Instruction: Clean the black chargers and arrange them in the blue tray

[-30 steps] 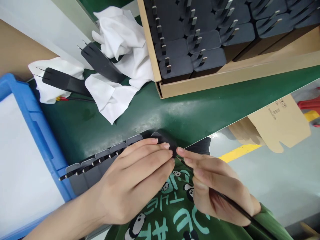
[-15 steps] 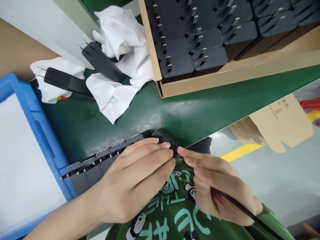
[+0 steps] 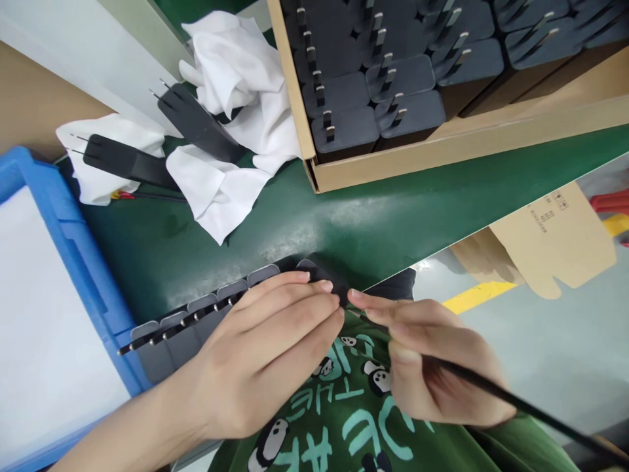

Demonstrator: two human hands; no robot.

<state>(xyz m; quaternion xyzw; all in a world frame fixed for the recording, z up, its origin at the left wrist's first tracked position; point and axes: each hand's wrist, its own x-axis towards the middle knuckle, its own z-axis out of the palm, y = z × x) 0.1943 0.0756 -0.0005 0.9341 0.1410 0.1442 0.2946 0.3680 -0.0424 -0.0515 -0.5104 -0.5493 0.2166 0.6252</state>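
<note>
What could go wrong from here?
1. Slip: the thin black tool in the right hand points at the fingertips of the left hand; a slip might jab them or mark the end block.
2. Disturbed row: the left hand lies over the row of pronged blocks, so a shove could knock them out of line.
3. Snag: two loose blocks lie among white cloths; tugging a cloth might drag them.

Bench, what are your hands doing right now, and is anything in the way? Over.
Left hand over black adapters. Right hand gripping thin dark stick. Cardboard box and white cloths beyond, apart from both hands.
</note>
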